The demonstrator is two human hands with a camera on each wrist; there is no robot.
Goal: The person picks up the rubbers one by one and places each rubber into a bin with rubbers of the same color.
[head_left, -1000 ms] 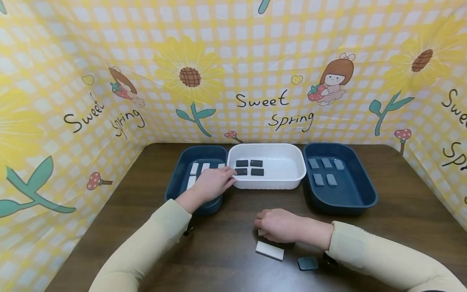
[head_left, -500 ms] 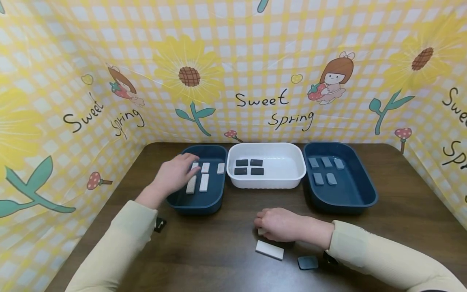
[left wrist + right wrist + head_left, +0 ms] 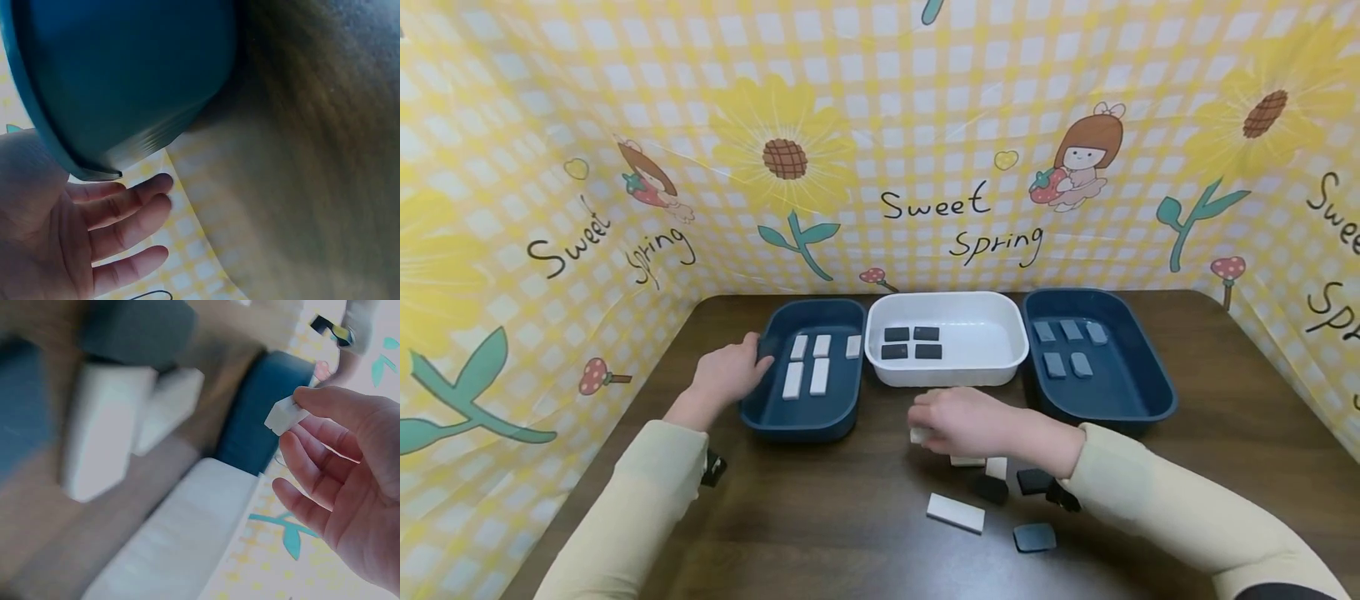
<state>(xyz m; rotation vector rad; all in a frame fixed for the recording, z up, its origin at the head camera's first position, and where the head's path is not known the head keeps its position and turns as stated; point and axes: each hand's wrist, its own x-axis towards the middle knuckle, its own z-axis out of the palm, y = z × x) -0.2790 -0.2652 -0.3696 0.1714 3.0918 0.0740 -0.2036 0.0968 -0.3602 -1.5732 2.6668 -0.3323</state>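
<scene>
My right hand [image 3: 964, 421] pinches a small white block [image 3: 284, 415] between thumb and fingertips, over the table in front of the white bin [image 3: 955, 379]. Beside the left rim of the left blue bin [image 3: 801, 429] is my left hand [image 3: 726, 372]. In the left wrist view its fingers [image 3: 128, 228] extend loosely below the bin's rim, and the thumb is hidden. Several white blocks [image 3: 820, 377] lie in that bin. Dark blocks [image 3: 928, 352] lie in two rows inside the white bin.
The right blue bin [image 3: 1123, 404] holds several grey-blue pieces [image 3: 1055, 365]. On the table near my right forearm lie a long white block [image 3: 956, 513], a grey-blue piece [image 3: 1034, 538], black blocks [image 3: 991, 490] and smaller white blocks [image 3: 996, 468]. A patterned cloth [image 3: 925, 150] rises behind.
My left hand has gone from the white bin across the left blue bin to its left rim. The right hand has lifted a white block and moved forward, uncovering several blocks.
</scene>
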